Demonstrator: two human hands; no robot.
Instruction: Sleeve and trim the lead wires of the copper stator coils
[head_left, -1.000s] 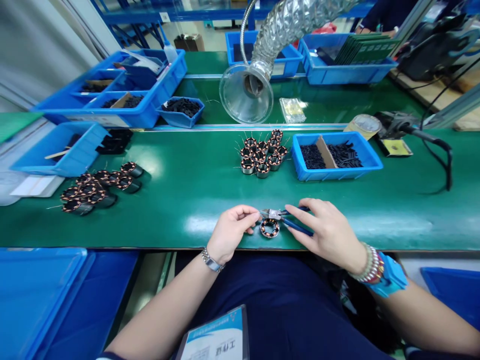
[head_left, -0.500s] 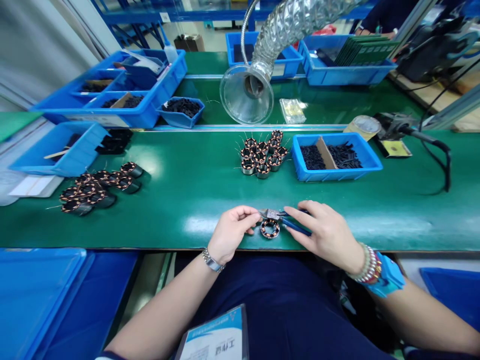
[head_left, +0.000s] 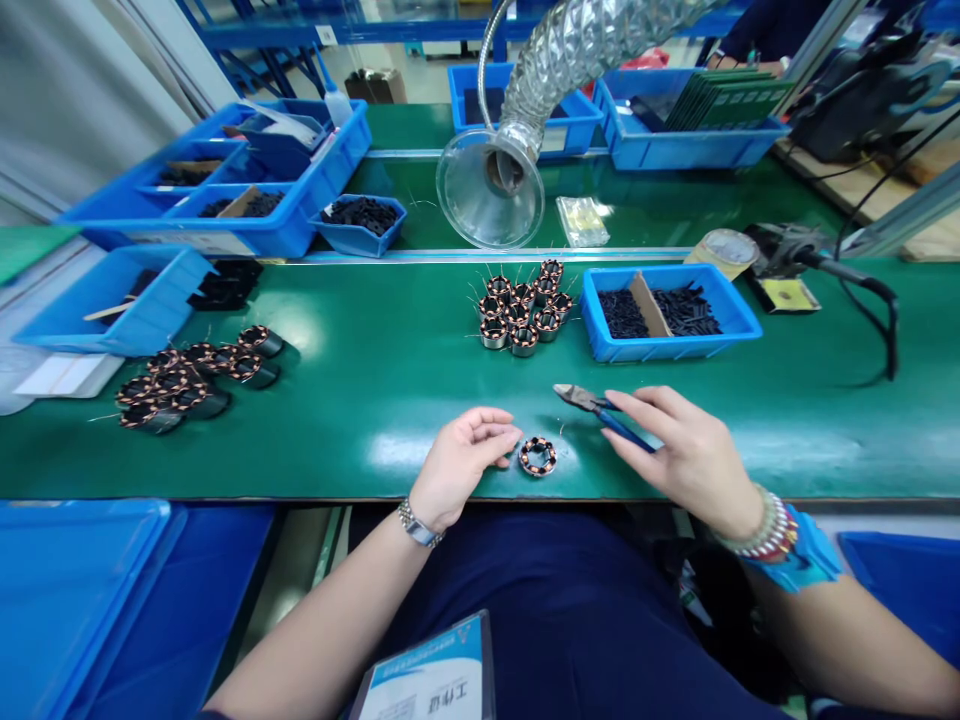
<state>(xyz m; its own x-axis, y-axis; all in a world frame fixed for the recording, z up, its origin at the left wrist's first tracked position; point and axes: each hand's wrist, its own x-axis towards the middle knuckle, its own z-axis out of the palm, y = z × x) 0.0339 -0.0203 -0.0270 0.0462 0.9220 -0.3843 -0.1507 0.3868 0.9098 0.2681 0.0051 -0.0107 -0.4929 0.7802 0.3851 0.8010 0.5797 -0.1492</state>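
Observation:
A ring-shaped copper-wound motor stator (head_left: 538, 457) lies on the green bench near its front edge. Just to its left is my left hand (head_left: 470, 455), closed with thumb and fingertips together at the ring's edge; whatever they pinch is too small to make out. My right hand (head_left: 679, 450) holds blue-handled cutting pliers (head_left: 600, 405), whose jaws point left, above and to the right of the stator and apart from it. A thin bit of wire (head_left: 561, 427) seems to lie between the stator and the pliers.
Copper-wound stators (head_left: 519, 312) stand grouped ahead, with another group (head_left: 176, 385) at left. A divided blue bin (head_left: 675, 348) of black pieces sits ahead on the right. An extraction funnel (head_left: 491, 190) hangs over the back. A tape roll (head_left: 727, 250) lies at right.
The pliers in my right hand have moved away from the stator, up and to the right. My left hand stays beside the stator, which has hardly moved.

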